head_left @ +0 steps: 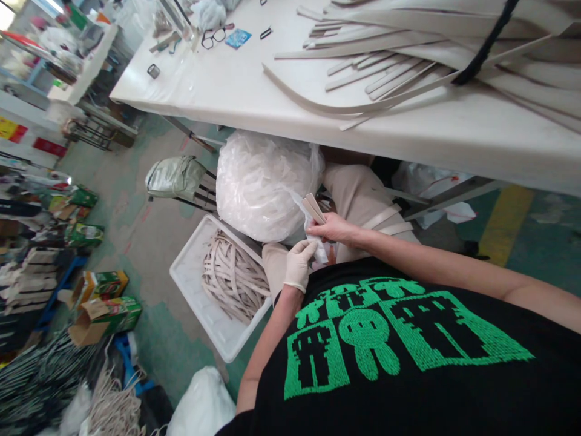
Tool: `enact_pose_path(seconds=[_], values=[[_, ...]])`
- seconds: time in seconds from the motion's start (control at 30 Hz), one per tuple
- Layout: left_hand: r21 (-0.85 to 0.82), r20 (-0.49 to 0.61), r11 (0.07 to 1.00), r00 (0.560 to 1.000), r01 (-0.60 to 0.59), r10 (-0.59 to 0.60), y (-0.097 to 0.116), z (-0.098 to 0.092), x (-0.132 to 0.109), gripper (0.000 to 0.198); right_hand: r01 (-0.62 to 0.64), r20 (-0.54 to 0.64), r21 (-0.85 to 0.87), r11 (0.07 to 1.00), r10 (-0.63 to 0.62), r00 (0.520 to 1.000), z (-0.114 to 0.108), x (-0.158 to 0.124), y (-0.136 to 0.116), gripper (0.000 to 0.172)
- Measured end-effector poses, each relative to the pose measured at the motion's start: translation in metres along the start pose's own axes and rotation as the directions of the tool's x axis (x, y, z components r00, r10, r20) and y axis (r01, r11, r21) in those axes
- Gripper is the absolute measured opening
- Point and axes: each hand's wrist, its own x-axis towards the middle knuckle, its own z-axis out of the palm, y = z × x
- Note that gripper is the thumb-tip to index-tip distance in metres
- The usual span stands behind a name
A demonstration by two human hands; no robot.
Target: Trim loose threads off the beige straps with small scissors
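Note:
My right hand (pixel 333 229), bare, is closed around a small bundle of flat beige strips (pixel 313 209) whose ends stick up out of a thin clear plastic sleeve (pixel 303 213). My left hand (pixel 299 263) wears a white glove and pinches the lower end of that sleeve just below the right hand. Both hands are over my lap, where a few more beige strips (pixel 385 221) lie across my light trousers. My black T-shirt with green print fills the lower right.
A white tray (pixel 190 266) of coiled beige strips sits on the floor at my left. A big clear bag (pixel 263 181) stands beside it. Above is a white table (pixel 236 91) with long beige strips (pixel 385 66) and glasses (pixel 213 37). Cardboard boxes (pixel 102 306) lie on the floor at left.

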Motion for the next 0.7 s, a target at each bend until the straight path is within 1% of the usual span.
enact_pose_path(seconds=[0.1, 0.23, 0.33, 0.4, 0.47, 0.5, 0.57, 0.63, 0.7], values=[[-0.03, 0.057, 0.997, 0.996, 0.071, -0.069, 0.005, 0.005, -0.002, 0.05, 0.144, 0.032, -0.051, 0.988, -0.142, 0.989, -0.001, 0.005, -0.003, 0.031], [0.042, 0.144, 0.984, 0.974, 0.173, -0.178, 0.015, 0.006, -0.003, 0.055, 0.299, 0.122, -0.136, 0.945, -0.283, 0.951, -0.004, 0.008, -0.003, 0.034], [0.144, 0.211, 0.967, 0.948, 0.21, -0.237, 0.021, 0.004, -0.002, 0.06, 0.365, 0.132, -0.175, 0.914, -0.345, 0.929, -0.006, 0.009, -0.002, 0.032], [0.236, 0.271, 0.951, 0.927, 0.199, -0.261, 0.022, 0.003, 0.0, 0.058, 0.384, 0.121, -0.183, 0.905, -0.367, 0.922, -0.008, 0.011, -0.002, 0.031], [0.286, 0.318, 0.942, 0.91, 0.176, -0.267, 0.021, 0.003, 0.003, 0.054, 0.382, 0.1, -0.189, 0.905, -0.369, 0.924, -0.011, 0.014, -0.001, 0.033], [0.275, 0.322, 0.947, 0.912, 0.169, -0.256, 0.02, 0.003, 0.005, 0.053, 0.369, 0.087, -0.195, 0.909, -0.359, 0.929, -0.012, 0.015, -0.001, 0.034], [0.184, 0.292, 0.968, 0.931, 0.169, -0.218, 0.019, 0.005, 0.008, 0.052, 0.326, 0.066, -0.207, 0.923, -0.319, 0.946, -0.016, 0.016, -0.002, 0.04], [0.047, 0.238, 0.983, 0.954, 0.178, -0.184, 0.019, 0.008, 0.009, 0.048, 0.276, 0.063, -0.199, 0.94, -0.269, 0.961, -0.022, 0.013, -0.002, 0.048], [-0.072, 0.15, 0.986, 0.979, 0.149, -0.137, 0.022, 0.01, 0.011, 0.039, 0.248, 0.078, -0.151, 0.957, -0.239, 0.968, -0.029, 0.005, -0.002, 0.053]])
